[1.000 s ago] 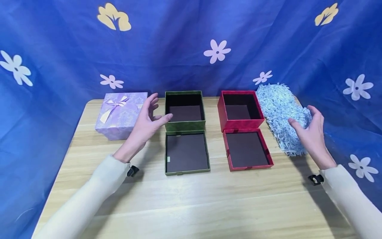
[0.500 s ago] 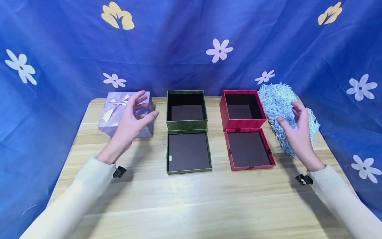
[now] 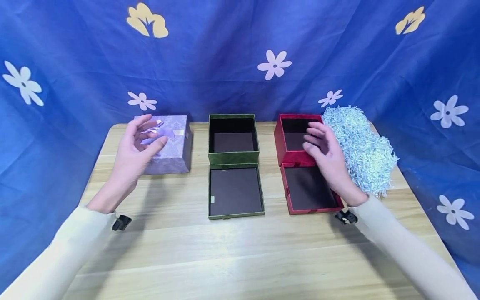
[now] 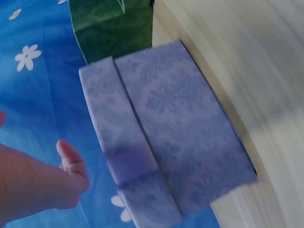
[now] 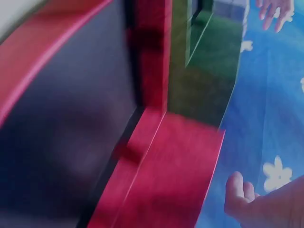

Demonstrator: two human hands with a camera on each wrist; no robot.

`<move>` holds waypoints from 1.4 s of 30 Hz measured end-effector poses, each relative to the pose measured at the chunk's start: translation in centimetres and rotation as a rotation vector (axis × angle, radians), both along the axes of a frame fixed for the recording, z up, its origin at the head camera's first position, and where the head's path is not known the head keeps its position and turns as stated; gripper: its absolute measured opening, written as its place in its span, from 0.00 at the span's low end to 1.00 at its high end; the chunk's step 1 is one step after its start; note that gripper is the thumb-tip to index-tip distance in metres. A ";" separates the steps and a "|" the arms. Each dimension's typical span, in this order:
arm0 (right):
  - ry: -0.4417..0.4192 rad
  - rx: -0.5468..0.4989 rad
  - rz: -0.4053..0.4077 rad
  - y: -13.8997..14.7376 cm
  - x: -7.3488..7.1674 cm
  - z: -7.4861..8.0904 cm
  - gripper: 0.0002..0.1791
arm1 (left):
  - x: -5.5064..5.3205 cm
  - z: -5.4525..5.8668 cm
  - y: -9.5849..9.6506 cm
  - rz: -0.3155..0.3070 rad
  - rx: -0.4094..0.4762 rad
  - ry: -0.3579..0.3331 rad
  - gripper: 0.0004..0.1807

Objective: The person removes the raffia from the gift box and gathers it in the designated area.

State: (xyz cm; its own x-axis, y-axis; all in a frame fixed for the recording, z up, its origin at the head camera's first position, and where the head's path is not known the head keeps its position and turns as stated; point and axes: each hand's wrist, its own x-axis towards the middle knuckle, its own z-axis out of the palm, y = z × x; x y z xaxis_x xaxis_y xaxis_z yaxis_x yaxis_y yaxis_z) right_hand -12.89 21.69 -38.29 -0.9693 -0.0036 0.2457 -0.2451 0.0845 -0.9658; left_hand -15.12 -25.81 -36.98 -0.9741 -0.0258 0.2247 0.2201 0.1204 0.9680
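Observation:
My left hand [image 3: 131, 160] hovers over the left part of a lilac gift box [image 3: 174, 152], fingers relaxed and holding nothing; it covers part of the ribbon bow. In the left wrist view the hand [image 4: 42, 183] appears beside the box [image 4: 171, 123]. Above the red box [image 3: 294, 157] and its lid [image 3: 303, 189] is my right hand [image 3: 331, 162], its fingers loosely bent around nothing. The right wrist view has that hand [image 5: 266, 204] near the red box wall [image 5: 175, 166]. Whether either hand touches a box is hard to tell.
A topless green box [image 3: 234, 157] stands mid-table with its lid [image 3: 236, 191] lying inside-up in front. Blue shredded paper [image 3: 369, 156] is heaped at the right. A blue flowered cloth [image 3: 225, 54] hangs behind the wooden table [image 3: 232, 254].
Both hands have moved left. The left has passed from between the lilac and green boxes to over the lilac box; the right has moved from the shredded paper to over the red box.

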 end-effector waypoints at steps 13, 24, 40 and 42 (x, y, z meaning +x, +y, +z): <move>-0.209 -0.223 0.229 -9.3 -1.5 0.5 0.30 | -0.6 -1.0 -5.0 0.207 0.058 -0.060 0.18; -0.280 -0.263 0.305 -17.5 -3.3 0.7 0.29 | -2.3 -3.0 -9.6 0.111 0.150 -0.289 0.22; -0.464 -0.244 0.288 -28.8 -4.6 0.3 0.37 | -5.0 -5.0 -12.6 -0.233 0.607 -0.443 0.26; -0.489 -0.216 0.259 -29.9 -5.0 0.2 0.39 | -4.9 -4.9 -12.7 -0.253 0.624 -0.430 0.28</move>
State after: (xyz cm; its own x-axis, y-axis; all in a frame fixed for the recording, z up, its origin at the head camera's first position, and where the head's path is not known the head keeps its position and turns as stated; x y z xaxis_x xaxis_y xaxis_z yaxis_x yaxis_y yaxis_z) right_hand -17.87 -8.25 -38.14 -0.9444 -0.2548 -0.2079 0.2463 -0.1295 -0.9605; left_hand -20.07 -38.48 -41.93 -0.9652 0.2108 -0.1548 -0.2396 -0.4754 0.8465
